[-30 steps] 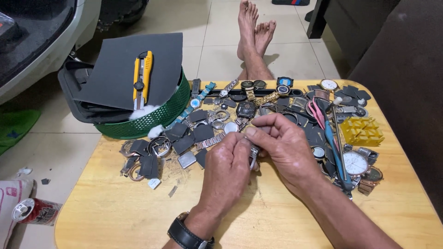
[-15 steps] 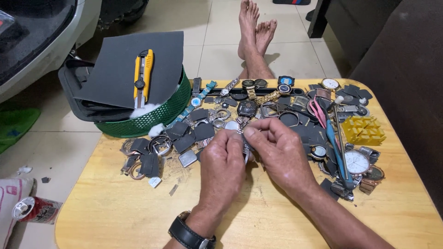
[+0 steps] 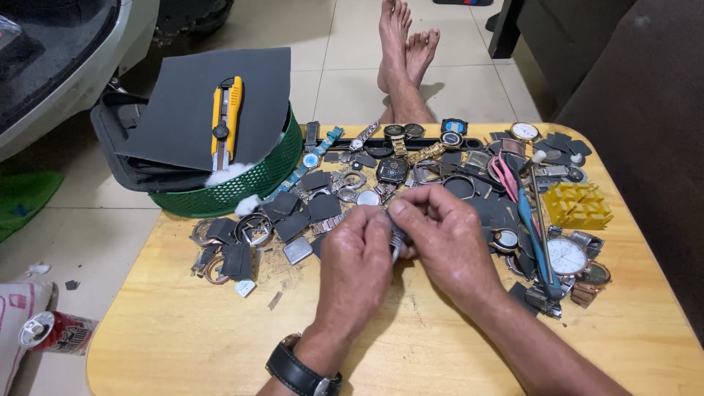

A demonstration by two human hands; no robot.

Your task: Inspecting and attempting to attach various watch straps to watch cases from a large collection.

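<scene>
Green basket (image 3: 220,196) holds grey sheet (image 3: 213,103), yellow knife (image 3: 225,117); left hand (image 3: 357,268) and right hand (image 3: 447,246) grip closed on metal watch band (image 3: 397,242).

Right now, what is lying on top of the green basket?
A dark grey sheet covers the green basket, with a yellow utility knife on it. White fluff shows at the rim; the rest inside is hidden.

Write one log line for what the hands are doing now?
left hand: grips metal watch band | right hand: pinches same band | wooden table
</scene>
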